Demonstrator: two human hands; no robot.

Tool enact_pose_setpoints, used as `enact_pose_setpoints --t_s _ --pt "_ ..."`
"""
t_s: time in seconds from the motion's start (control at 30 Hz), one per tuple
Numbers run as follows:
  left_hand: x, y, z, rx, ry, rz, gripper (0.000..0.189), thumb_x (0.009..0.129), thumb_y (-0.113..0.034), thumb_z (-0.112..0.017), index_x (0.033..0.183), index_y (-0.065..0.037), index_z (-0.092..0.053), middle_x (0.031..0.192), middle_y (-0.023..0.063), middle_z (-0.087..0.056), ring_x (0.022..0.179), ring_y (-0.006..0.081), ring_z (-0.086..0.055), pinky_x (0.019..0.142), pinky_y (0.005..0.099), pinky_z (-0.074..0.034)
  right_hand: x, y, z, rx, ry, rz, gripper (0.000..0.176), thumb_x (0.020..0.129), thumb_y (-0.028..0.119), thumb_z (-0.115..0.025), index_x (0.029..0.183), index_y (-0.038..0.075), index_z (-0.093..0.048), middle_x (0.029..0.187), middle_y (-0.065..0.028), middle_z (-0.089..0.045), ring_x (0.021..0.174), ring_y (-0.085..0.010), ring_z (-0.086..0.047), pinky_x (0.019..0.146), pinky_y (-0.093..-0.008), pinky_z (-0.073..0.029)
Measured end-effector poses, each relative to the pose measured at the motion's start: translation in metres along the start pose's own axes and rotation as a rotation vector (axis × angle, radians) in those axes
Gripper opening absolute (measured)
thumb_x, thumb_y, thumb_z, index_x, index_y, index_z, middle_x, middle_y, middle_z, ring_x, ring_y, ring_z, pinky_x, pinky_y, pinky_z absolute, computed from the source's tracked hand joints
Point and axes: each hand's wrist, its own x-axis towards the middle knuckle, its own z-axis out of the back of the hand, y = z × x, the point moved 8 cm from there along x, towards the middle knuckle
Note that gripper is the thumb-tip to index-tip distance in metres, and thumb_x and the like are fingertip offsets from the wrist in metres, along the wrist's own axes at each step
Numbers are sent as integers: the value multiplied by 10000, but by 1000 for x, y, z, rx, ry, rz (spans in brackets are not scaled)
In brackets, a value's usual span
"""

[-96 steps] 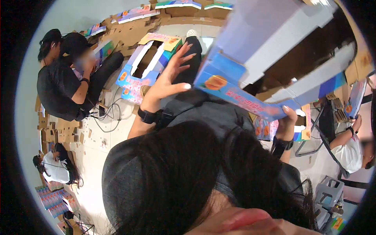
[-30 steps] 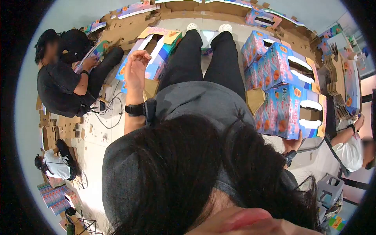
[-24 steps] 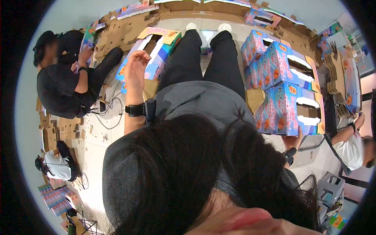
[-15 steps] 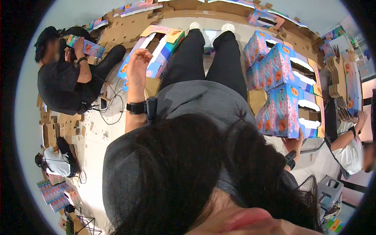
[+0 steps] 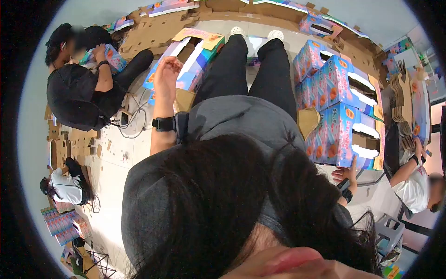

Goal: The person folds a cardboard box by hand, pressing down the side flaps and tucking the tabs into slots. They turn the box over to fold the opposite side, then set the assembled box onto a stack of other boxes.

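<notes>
My left hand point(image 5: 168, 74) is raised beside a printed carton point(image 5: 189, 58) with brown cardboard flaps. Its fingers are loosely curled and apart, with nothing visible in them. On the right, my right hand point(image 5: 344, 175) is at the near lower corner of a stacked blue and pink carton point(image 5: 343, 132). One finger lies against that carton and the others are spread below it. Another printed carton point(image 5: 338, 83) stands farther up the stack. The cartons have cutout openings with white edges.
A person in black point(image 5: 76, 93) handles a small printed box point(image 5: 114, 56) at left. Another person point(image 5: 65, 186) sits farther off. At right, a person in white point(image 5: 411, 186) is beside standing cardboard sheets point(image 5: 398, 100). A grey stool point(image 5: 389, 232) stands lower right; cables lie on the floor.
The view has shifted slightly. My right hand's fingers now show spread below the carton corner. The person in black has turned their head and tilted the small box.
</notes>
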Motion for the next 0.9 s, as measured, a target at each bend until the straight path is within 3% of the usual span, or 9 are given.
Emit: enact_pose_setpoints --t_s 0.1,0.2,0.3,0.47,0.57,0.63,0.73,0.83,0.9 --pt "7 7 20 49 31 25 322 979 -318 -501 1043 -22 -611 976 59 -599 934 175 -568 902 335 -445 8 -2 4 -48 -31 26 1307 518 1051 -298 1090 -95 -559 809 -196 -622 798 -315 -658 734 -409 -500" --pt "9 15 52 348 -83 258 364 957 -339 -557 1130 -25 -621 1060 82 -646 964 163 -604 860 320 -472 -6 5 15 -189 -118 -8 1181 567 1023 -340 929 -65 -622 643 -136 -569 656 -253 -625 600 -345 -460" --pt "12 19 100 1002 98 382 497 923 -383 -610 1259 -18 -587 1147 126 -660 1049 214 -628 911 318 -472 -39 44 44 -396 -506 18 895 701 878 -508 770 -6 -627 566 -76 -491 502 -197 -483 465 -327 -331" --pt "-1 42 188 1726 117 836 726 812 -524 -686 1326 -30 -543 1288 198 -599 1199 310 -573 986 388 -457 -75 117 20 -646 -566 239 738 814 670 -609 747 -65 -617 626 -108 -578 548 -213 -601 452 -346 -460" --pt "11 57 184 1893 261 488 717 770 -488 -718 1354 -111 -539 1291 215 -587 1216 353 -550 1018 420 -438 -107 167 -37 -791 -457 366 673 857 582 -621 723 -78 -614 600 -106 -592 475 -220 -598 448 -360 -497" --pt "16 78 188 1761 340 264 756 757 -458 -732 1405 -157 -485 1353 206 -538 1254 382 -506 1040 474 -408 -115 182 -76 -852 -335 512 648 876 561 -611 687 -59 -607 570 -89 -572 444 -207 -576 431 -347 -478" --pt "18 123 215 1949 423 191 866 781 -462 -711 1505 -202 -314 1437 200 -453 1346 397 -398 1094 566 -301 -117 195 -119 -935 -218 610 605 906 519 -594 649 -29 -611 555 -78 -559 449 -183 -565 433 -329 -464" --pt "18 158 242 2115 195 154 1027 760 -532 -692 1555 -204 -131 1481 207 -384 1414 401 -279 1122 639 -157 -109 195 -142 -1022 -244 548 573 899 493 -620 656 -26 -642 559 -84 -573 460 -174 -566 473 -345 -467" --pt "17 145 208 2109 132 326 1124 712 -601 -689 1559 -175 -84 1481 211 -382 1431 381 -249 1134 637 -109 -108 194 -151 -1017 -222 544 574 890 495 -629 659 -30 -643 561 -87 -579 465 -179 -576 475 -347 -467"
